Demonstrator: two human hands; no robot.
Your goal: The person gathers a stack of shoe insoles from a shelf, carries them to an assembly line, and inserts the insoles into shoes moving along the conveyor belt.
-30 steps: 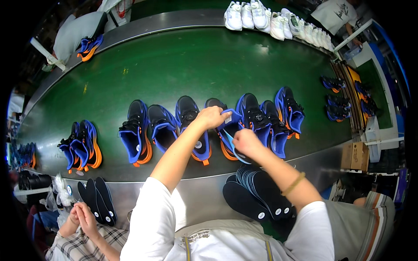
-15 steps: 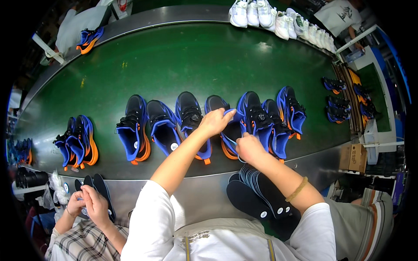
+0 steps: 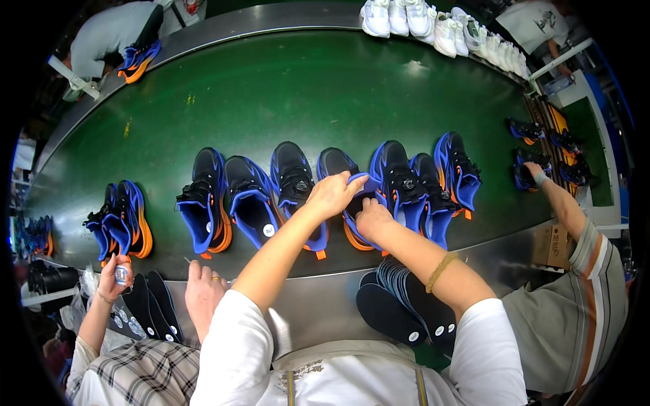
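My left hand (image 3: 332, 195) is closed on the blue-lined tongue (image 3: 362, 183) of a black and blue sneaker (image 3: 335, 160), pulling its opening wide. My right hand (image 3: 372, 219) reaches into that opening with curled fingers; the fingertips are hidden inside, and what they hold cannot be made out. Close on the left stands a matching sneaker (image 3: 291, 166), and on the right another sneaker (image 3: 393, 169). A fanned stack of black insoles (image 3: 389, 310) with round white stickers lies below my right forearm.
More sneakers (image 3: 207, 177) line the green table (image 3: 271, 88); a pair (image 3: 120, 216) stands farther left. White shoes (image 3: 406, 19) line the far edge. At left, a co-worker's hands (image 3: 203, 292) are beside other insoles (image 3: 159, 304). At right, a co-worker's arm (image 3: 562, 203) reaches toward sneakers by a cardboard box (image 3: 552, 245).
My right hand has moved up and left, deeper into the sneaker; the thin blue-edged strip below it no longer shows. The left co-worker's hands have parted. The right co-worker's arm has come into view.
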